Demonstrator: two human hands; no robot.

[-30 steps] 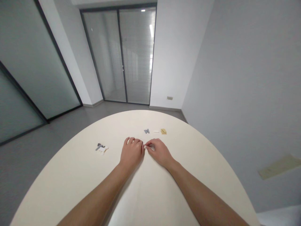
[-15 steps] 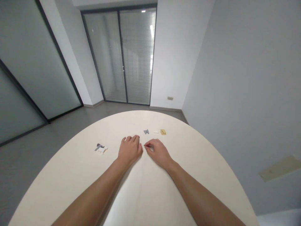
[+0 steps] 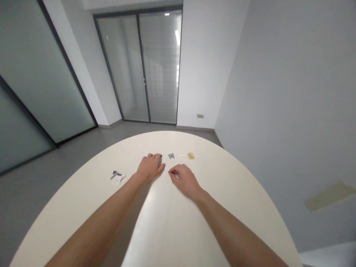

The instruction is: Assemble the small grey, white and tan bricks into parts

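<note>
My left hand (image 3: 151, 167) is palm down over the table, fingers bent forward and thumb out to the side. At its fingertips shows a small dark piece (image 3: 161, 156), mostly covered by the fingers. My right hand (image 3: 185, 180) rests on its side just to the right, thumb and index finger pinched together; whatever is between them is too small to make out. Beyond the hands lie a grey-blue piece (image 3: 171, 156), a thin white piece (image 3: 182, 156) and some yellowish pieces (image 3: 191, 156) in a row.
A small cluster of grey and white pieces (image 3: 118, 177) lies left of my left hand. The round cream table (image 3: 167, 230) curves away at the far edge. Behind it are a glass door (image 3: 161, 74) and a grey wall (image 3: 292, 92).
My left hand has moved away from me and slightly left, the dark piece moving along at its fingertips. The right hand stays almost in place, still pinched. The view has shifted slightly.
</note>
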